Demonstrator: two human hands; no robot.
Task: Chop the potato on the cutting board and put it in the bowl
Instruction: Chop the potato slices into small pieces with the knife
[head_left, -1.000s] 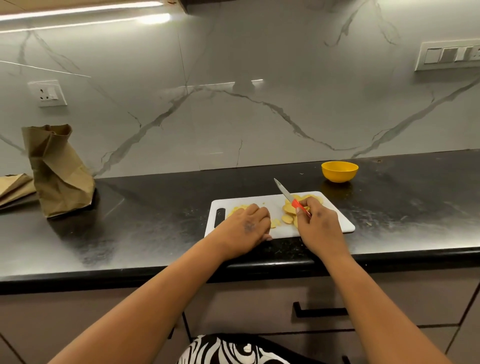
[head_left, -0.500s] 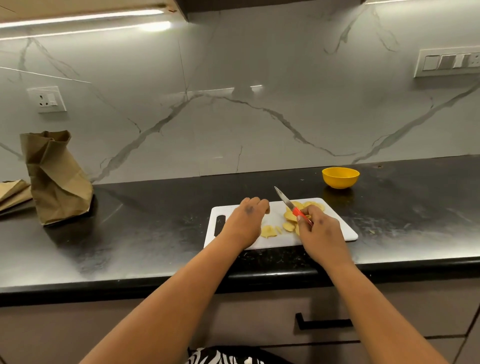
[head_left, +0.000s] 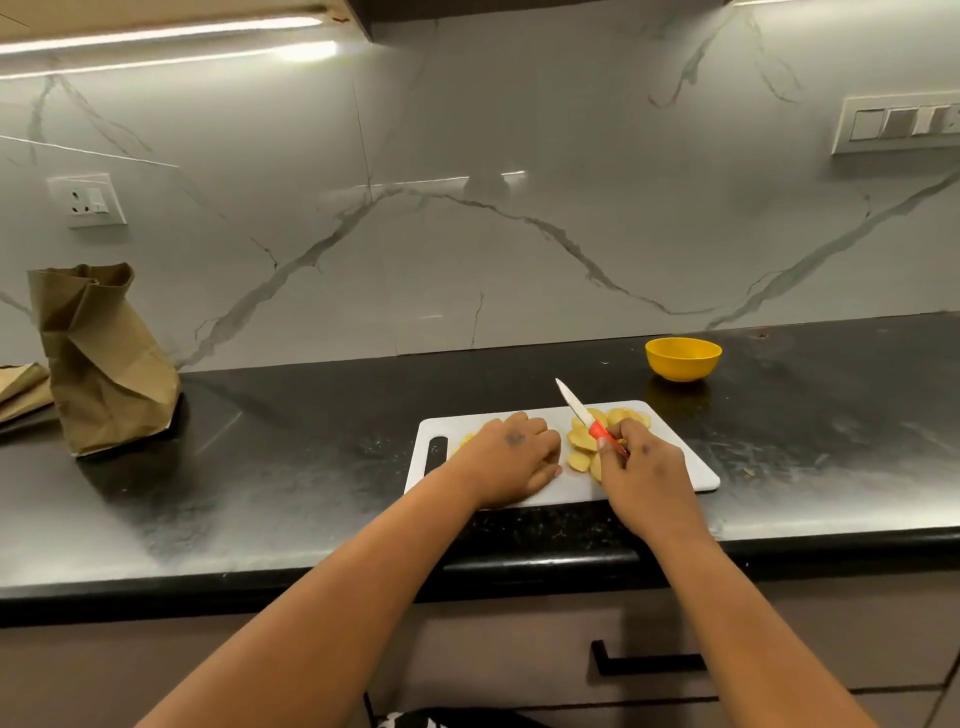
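- Holding a small knife by its red handle, the right hand has its fingers wrapped round the grip, blade angled up and away over the heap of potato slices on the right half of the cutting board.
- The left hand lies knuckles-up on the left half of the board; a bit of yellow shows at its far-left edge, so it probably covers more potato, but whether its fingers pinch a piece I cannot tell.
- The bowl stands on the counter beyond the board's far right corner, apart from it, and no potato shows in it that I can see; chopping looks well along, the transfer not yet begun.
- Risk: the left thumb sits just beside the slices, near the blade's path, so a cut made without tucking those fingers could nick them.
- Risk: thin wet slices slide; a hasty stroke could skate sideways or flick pieces onto the dark counter.
- Risk: the board's near edge lies close to the counter's front lip, so a downward press at that edge could nudge it outward or tip slices off.
- Room: open counter lies between board and bowl and to the right of both, which gives a free path for carrying or scraping pieces across; the paper bag stands well apart on the left.
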